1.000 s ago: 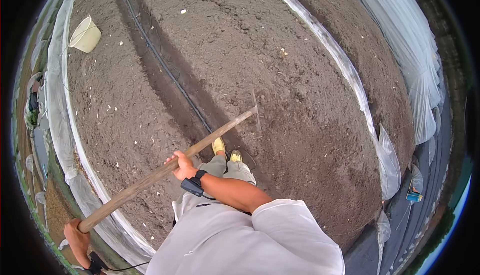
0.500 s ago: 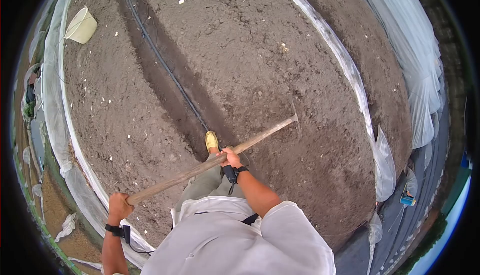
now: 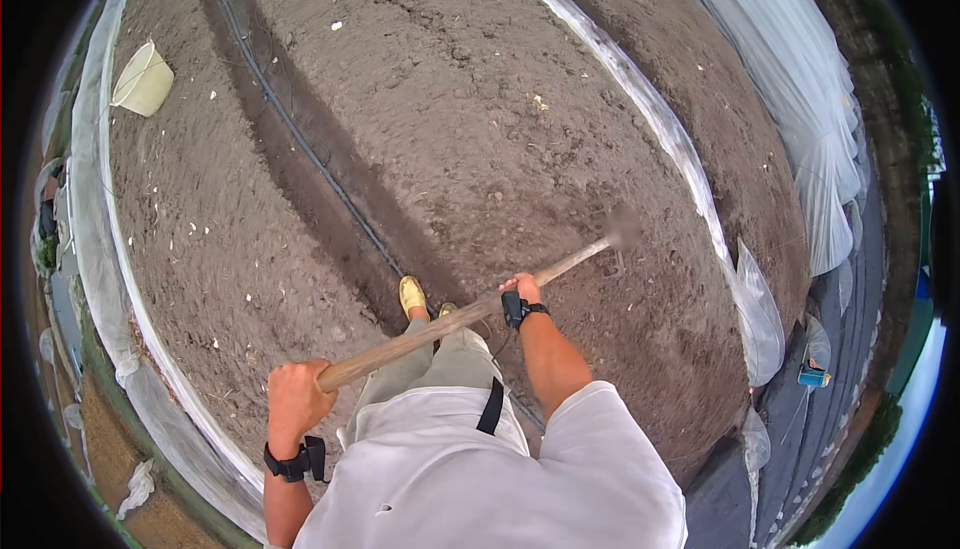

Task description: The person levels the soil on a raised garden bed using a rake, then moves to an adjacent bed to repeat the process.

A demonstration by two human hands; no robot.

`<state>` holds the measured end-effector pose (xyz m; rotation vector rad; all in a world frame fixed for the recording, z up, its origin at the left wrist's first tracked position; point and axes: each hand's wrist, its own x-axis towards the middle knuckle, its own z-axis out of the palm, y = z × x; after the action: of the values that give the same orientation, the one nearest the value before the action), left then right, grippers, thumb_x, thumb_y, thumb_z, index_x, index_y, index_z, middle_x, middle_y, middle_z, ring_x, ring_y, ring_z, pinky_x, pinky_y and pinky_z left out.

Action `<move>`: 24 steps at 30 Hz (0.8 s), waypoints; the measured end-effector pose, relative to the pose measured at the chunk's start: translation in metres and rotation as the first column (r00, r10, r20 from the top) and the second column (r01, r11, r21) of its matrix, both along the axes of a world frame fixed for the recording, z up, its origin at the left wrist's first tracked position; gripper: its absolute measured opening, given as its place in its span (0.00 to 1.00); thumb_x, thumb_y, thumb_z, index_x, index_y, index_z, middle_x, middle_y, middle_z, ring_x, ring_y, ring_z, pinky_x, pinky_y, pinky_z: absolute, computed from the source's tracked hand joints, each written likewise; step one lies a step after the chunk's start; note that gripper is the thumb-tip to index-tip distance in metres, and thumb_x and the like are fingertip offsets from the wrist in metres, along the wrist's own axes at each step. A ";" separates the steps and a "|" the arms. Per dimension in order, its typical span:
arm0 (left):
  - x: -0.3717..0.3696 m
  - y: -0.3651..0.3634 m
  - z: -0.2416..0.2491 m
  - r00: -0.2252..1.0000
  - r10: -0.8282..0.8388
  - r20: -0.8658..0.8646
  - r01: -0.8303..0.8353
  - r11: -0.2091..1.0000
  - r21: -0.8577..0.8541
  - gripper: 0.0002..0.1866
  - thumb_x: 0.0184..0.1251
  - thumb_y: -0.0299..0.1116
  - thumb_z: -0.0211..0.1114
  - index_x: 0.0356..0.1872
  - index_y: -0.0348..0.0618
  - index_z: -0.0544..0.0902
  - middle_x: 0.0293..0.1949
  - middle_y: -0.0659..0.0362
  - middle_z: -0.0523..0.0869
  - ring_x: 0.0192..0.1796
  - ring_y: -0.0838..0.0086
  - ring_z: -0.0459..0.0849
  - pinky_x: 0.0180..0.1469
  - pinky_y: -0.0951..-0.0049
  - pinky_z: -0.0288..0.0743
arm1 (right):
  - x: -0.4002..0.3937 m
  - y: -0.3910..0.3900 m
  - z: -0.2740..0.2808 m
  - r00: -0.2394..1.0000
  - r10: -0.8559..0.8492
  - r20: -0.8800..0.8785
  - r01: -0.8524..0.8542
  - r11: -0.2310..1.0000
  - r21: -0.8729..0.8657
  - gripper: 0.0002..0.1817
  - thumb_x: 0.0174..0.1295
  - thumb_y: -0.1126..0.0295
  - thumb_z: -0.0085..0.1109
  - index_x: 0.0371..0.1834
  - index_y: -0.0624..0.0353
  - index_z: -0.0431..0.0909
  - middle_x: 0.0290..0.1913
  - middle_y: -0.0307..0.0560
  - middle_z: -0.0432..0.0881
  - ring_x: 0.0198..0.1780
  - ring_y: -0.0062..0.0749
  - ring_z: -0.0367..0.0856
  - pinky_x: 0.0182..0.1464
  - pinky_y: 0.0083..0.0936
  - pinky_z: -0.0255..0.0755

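While both hands, left hand (image 3: 296, 401) and right hand (image 3: 522, 289), grip the wooden handle (image 3: 430, 328) apart for leverage, the blurred rake head (image 3: 620, 234) meets the soil (image 3: 480, 139).

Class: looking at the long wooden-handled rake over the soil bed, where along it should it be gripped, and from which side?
Grip the long wooden-handled rake on its bare round shaft, probably from above: one hand at the butt end, one past mid-length. The left hand and right hand do so. The head is blurred, and its end is best avoided.
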<state>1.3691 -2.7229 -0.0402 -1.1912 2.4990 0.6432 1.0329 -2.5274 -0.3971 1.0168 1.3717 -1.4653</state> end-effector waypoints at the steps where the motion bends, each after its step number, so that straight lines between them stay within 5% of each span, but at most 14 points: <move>1: 0.019 -0.011 0.023 0.997 0.044 0.058 -0.041 0.998 -0.040 0.07 0.39 0.31 0.67 0.24 0.45 0.84 0.23 0.49 0.83 0.29 0.53 0.82 0.34 0.59 0.76 | 0.025 -0.034 0.007 0.997 0.067 0.023 -0.064 0.992 -0.110 0.09 0.61 0.71 0.47 0.23 0.58 0.64 0.20 0.45 0.69 0.22 0.37 0.71 0.33 0.35 0.75; 3: 0.059 -0.030 0.074 0.994 0.108 0.034 -0.104 0.989 -0.103 0.12 0.34 0.25 0.66 0.27 0.40 0.84 0.23 0.47 0.82 0.28 0.51 0.81 0.33 0.60 0.75 | 0.086 -0.118 0.078 0.954 -0.212 0.212 0.221 0.975 -0.020 0.07 0.59 0.73 0.51 0.24 0.57 0.66 0.20 0.43 0.68 0.22 0.34 0.70 0.32 0.37 0.74; 4: 0.072 -0.037 0.102 0.978 0.203 0.050 -0.197 0.974 -0.110 0.11 0.33 0.24 0.64 0.26 0.36 0.83 0.22 0.45 0.80 0.27 0.49 0.80 0.32 0.62 0.73 | 0.116 -0.141 0.058 0.952 -0.163 0.259 0.206 0.967 -0.151 0.07 0.57 0.72 0.55 0.25 0.56 0.67 0.19 0.42 0.70 0.21 0.33 0.72 0.30 0.38 0.74; 7: 0.079 -0.063 0.194 0.945 0.295 0.139 -0.254 0.934 -0.251 0.14 0.27 0.22 0.63 0.24 0.32 0.81 0.17 0.47 0.74 0.21 0.55 0.75 0.29 0.68 0.69 | 0.167 -0.206 0.141 0.953 -0.007 0.302 0.134 0.906 -0.401 0.07 0.55 0.71 0.61 0.30 0.56 0.71 0.25 0.41 0.75 0.28 0.36 0.81 0.32 0.35 0.77; 10: 0.051 -0.076 0.217 0.986 0.114 0.125 -0.067 0.942 -0.329 0.15 0.24 0.23 0.65 0.24 0.31 0.81 0.15 0.49 0.72 0.20 0.58 0.75 0.28 0.70 0.68 | 0.161 -0.193 0.148 0.941 -0.065 0.333 0.210 0.882 -0.422 0.08 0.55 0.72 0.62 0.34 0.56 0.72 0.28 0.41 0.77 0.29 0.35 0.82 0.34 0.35 0.78; 15: -0.036 -0.086 0.130 0.968 -0.222 0.115 0.222 0.975 0.006 0.16 0.25 0.27 0.70 0.25 0.36 0.84 0.20 0.46 0.78 0.25 0.52 0.79 0.33 0.65 0.73 | 0.116 -0.038 0.067 0.866 -0.391 0.311 0.490 0.786 -0.377 0.06 0.58 0.74 0.60 0.30 0.57 0.71 0.28 0.41 0.76 0.29 0.34 0.79 0.36 0.32 0.82; 18: -0.104 -0.040 0.047 0.854 -0.511 0.103 0.515 0.857 -0.017 0.12 0.35 0.27 0.67 0.28 0.46 0.86 0.22 0.48 0.82 0.29 0.53 0.82 0.36 0.60 0.76 | 0.075 0.098 0.025 0.818 -0.559 0.134 0.566 0.741 -0.361 0.08 0.60 0.70 0.53 0.25 0.55 0.67 0.21 0.41 0.69 0.27 0.37 0.72 0.42 0.44 0.73; 21: -0.154 0.016 -0.004 0.749 -0.662 -0.011 0.661 0.747 0.065 0.09 0.41 0.29 0.64 0.28 0.46 0.85 0.23 0.49 0.83 0.31 0.55 0.84 0.37 0.58 0.76 | 0.051 0.212 0.028 0.714 -0.695 -0.082 0.682 0.717 -0.143 0.11 0.59 0.70 0.51 0.20 0.55 0.65 0.20 0.41 0.69 0.24 0.32 0.70 0.37 0.34 0.73; 24: -0.180 0.044 -0.021 0.686 -0.727 -0.034 0.720 0.672 0.173 0.11 0.40 0.33 0.67 0.31 0.47 0.85 0.25 0.49 0.84 0.32 0.55 0.84 0.37 0.58 0.77 | 0.059 0.288 0.031 0.712 -0.697 -0.087 0.702 0.704 0.105 0.12 0.60 0.70 0.47 0.20 0.53 0.61 0.19 0.40 0.68 0.24 0.31 0.69 0.37 0.32 0.73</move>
<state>1.1894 -2.6788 -0.0616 -0.0704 2.5145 0.5716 1.0916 -2.2390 -0.3664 1.7396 1.1576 -1.9616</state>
